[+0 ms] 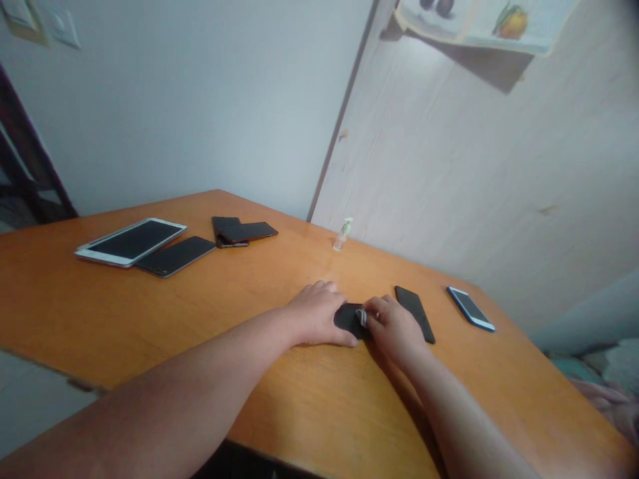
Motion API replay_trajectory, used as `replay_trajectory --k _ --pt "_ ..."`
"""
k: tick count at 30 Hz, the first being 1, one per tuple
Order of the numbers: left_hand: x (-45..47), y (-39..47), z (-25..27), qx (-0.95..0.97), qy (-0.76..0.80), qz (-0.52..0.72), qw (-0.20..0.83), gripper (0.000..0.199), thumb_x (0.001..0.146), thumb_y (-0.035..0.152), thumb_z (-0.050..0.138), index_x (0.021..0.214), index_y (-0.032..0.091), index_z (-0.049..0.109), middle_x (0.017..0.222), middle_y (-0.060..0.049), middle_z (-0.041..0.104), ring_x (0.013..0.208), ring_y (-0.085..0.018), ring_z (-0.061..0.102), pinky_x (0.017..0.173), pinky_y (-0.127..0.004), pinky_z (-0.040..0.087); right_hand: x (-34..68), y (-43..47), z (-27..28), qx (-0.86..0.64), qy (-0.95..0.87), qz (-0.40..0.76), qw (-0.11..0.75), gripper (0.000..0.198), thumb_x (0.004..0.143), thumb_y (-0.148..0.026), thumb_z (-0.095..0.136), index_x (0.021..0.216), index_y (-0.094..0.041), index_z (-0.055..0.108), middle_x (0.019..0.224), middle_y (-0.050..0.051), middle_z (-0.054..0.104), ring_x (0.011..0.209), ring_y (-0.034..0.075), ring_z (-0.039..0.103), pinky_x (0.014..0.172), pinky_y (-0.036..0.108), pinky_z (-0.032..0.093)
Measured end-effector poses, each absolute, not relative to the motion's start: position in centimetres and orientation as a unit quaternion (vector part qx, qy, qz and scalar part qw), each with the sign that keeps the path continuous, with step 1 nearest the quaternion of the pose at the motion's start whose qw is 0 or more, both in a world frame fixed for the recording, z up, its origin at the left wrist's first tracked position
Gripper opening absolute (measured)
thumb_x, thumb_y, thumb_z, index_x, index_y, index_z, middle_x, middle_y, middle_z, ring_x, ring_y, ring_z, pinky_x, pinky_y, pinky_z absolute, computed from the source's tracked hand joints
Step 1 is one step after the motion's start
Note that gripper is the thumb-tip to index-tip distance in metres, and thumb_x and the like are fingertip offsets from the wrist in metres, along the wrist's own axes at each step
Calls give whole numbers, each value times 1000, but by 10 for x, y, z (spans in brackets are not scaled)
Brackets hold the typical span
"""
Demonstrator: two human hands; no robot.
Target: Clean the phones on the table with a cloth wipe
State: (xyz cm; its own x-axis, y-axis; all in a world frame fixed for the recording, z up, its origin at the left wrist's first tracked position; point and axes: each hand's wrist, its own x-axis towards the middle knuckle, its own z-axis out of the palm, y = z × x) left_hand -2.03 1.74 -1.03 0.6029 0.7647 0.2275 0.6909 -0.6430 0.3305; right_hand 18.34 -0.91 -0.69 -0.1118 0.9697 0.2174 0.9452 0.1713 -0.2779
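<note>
A dark phone (348,319) lies flat on the wooden table (309,392) between my hands. My left hand (319,316) grips it from the left, thumb along the near edge and fingers at the far side. Pinched in the fingertips of my right hand (394,326) is a small crumpled grey-white cloth (362,317), which touches the phone's dark surface. My right hand covers the phone's right end. Just beyond my right hand lies another black phone (415,313).
Farther right lies a blue-edged phone (470,308). A small clear pump bottle (342,235) stands near the back edge. At the left are a white tablet (132,241), a large dark phone (177,256) and stacked dark phones or cases (244,231). Walls border the table behind.
</note>
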Motion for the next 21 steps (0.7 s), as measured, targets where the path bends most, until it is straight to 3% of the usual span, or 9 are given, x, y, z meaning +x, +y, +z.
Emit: replay_trajectory --k 6,12,21 --pt "-27 15 -2 900 391 151 121 80 59 79 64 117 23 59 112 -10 59 105 -32 54 88 -40 44 173 -16 -10 -571 -793 92 192 20 90 -28 52 93 -21 70 87 4 58 78 16 59 72 28 43" --pt "-41 15 11 902 401 87 132 91 56 72 70 129 22 50 127 -11 55 116 -33 49 95 -41 41 183 -5 -13 -597 -775 75 192 17 88 -22 54 91 -20 70 89 4 61 83 17 60 76 28 44" --pt "-43 13 15 906 389 98 134 65 61 49 72 118 22 56 116 -9 59 109 -30 54 90 -38 46 188 -2 -9 -650 -736 32 188 15 88 -22 51 91 -20 65 89 4 63 82 18 60 74 28 43"
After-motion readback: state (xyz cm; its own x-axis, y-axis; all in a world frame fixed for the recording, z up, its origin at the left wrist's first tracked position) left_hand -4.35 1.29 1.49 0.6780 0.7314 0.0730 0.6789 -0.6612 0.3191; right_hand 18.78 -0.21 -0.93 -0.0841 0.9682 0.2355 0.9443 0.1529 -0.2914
